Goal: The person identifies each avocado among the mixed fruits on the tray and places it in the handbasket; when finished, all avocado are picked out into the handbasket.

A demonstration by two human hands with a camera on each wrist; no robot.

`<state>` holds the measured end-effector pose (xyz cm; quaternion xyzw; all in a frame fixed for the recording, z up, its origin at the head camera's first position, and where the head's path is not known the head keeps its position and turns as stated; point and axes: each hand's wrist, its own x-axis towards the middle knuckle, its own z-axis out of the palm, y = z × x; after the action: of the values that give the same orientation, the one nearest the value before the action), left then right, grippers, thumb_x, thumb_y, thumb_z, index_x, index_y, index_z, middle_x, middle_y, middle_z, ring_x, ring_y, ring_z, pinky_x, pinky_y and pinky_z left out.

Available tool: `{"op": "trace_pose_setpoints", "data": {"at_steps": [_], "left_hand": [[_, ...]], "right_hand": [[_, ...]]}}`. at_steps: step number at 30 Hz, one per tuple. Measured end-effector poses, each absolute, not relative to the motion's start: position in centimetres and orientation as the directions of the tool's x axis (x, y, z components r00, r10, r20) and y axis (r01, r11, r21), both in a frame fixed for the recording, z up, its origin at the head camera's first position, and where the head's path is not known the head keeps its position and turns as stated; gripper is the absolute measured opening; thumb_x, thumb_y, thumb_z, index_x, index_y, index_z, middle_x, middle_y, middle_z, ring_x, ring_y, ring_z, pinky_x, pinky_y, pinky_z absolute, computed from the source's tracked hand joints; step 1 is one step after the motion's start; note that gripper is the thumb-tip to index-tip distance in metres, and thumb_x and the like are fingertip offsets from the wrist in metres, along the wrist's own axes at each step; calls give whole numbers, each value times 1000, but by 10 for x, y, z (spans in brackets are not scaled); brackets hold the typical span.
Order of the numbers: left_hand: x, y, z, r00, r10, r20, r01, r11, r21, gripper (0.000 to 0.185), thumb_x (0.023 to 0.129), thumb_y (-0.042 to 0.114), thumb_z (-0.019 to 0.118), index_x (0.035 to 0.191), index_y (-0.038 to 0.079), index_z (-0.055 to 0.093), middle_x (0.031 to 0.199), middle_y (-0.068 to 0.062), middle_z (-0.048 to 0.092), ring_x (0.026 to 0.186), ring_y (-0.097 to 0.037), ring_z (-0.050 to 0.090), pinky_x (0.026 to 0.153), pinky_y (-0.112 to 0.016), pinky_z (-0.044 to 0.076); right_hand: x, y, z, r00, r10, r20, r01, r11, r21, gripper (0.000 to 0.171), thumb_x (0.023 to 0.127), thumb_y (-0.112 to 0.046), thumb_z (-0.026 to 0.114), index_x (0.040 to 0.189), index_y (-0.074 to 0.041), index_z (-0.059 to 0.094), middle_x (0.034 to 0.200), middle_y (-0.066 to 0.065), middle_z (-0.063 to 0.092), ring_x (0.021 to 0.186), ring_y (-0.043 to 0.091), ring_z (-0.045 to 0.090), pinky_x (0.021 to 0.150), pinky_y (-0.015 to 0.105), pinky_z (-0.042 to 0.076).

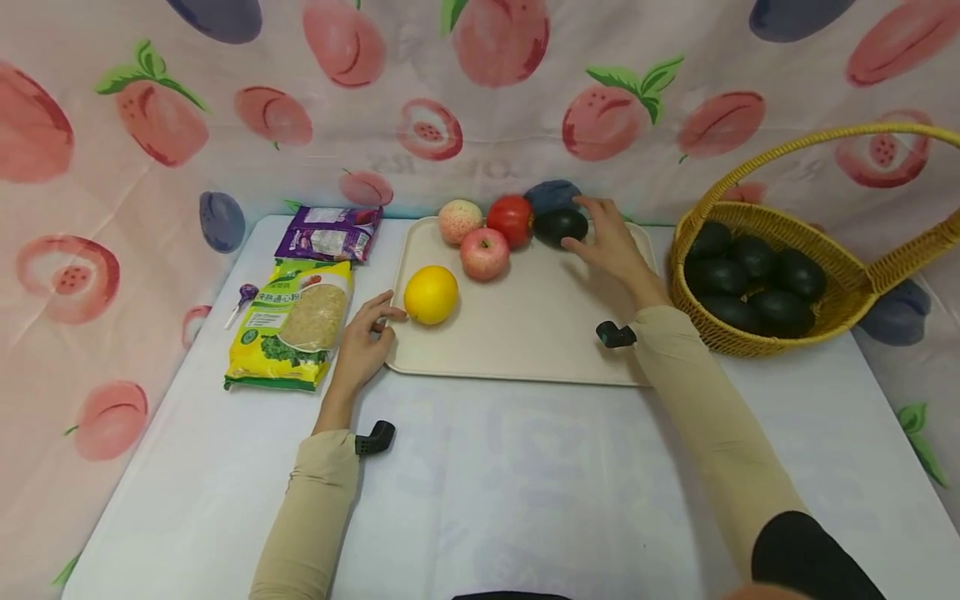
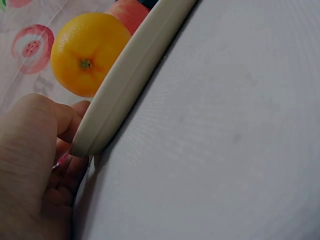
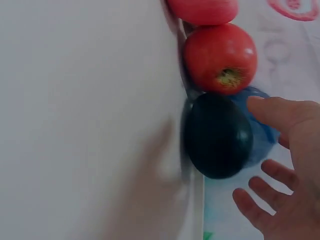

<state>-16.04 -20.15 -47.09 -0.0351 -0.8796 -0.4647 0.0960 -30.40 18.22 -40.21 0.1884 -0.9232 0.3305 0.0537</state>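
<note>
My left hand (image 1: 364,340) holds the left rim of a beige tray (image 1: 517,342), its fingers bent at the edge beside an orange (image 1: 431,295). In the left wrist view the orange (image 2: 90,55) sits just past the tray's raised rim (image 2: 125,75). Over the tray's far right part, my right hand (image 1: 613,248) spreads its thumb and fingers beside a dark avocado (image 1: 560,227). The right wrist view shows this avocado (image 3: 218,136) against a red pomegranate (image 3: 220,57), with the fingers apart from it. A pinkish apple (image 1: 484,254) and a pale speckled peach (image 1: 461,222) lie left of the pomegranate.
A yellow wicker basket (image 1: 855,312) with a tall handle stands at the right, holding several dark avocados (image 1: 798,273). Left of the tray lie a yellow food bag (image 1: 288,329), purple packets (image 1: 330,233) and a lollipop (image 1: 246,293). Fruit-print cloth (image 1: 510,108) hangs behind.
</note>
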Motion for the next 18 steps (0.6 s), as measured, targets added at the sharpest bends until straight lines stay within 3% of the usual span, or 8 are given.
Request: {"op": "trace_pose_setpoints", "data": {"at_steps": [5, 11, 18], "left_hand": [[-160, -202, -472, -979, -27, 204, 154, 565, 810, 26, 80, 1, 49, 93, 18, 63, 134, 6, 44, 111, -10, 49, 77, -27, 45], [-158, -202, -472, -981, -20, 191, 147, 555, 818, 26, 80, 1, 49, 94, 18, 63, 135, 7, 43, 111, -10, 49, 77, -28, 44], [-160, -204, -471, -980, -13, 199, 157, 567, 809, 26, 81, 2, 48, 96, 17, 63, 135, 7, 42, 117, -12, 46, 79, -29, 44]], "right_hand": [[-317, 173, -406, -937, -323, 131, -337, 748, -572, 78, 76, -31, 66, 140, -17, 23, 141, 17, 22, 127, 34, 28, 103, 50, 25], [-320, 167, -411, -959, -278, 59, -269, 819, -507, 67, 78, -31, 63, 135, -14, 33, 137, 20, 28, 123, 38, 31, 98, 53, 28], [-318, 166, -416, -973, -195, 120, -230, 830, -508, 58, 78, -34, 63, 129, -19, 41, 130, 18, 38, 118, 36, 35, 92, 53, 33]]}}
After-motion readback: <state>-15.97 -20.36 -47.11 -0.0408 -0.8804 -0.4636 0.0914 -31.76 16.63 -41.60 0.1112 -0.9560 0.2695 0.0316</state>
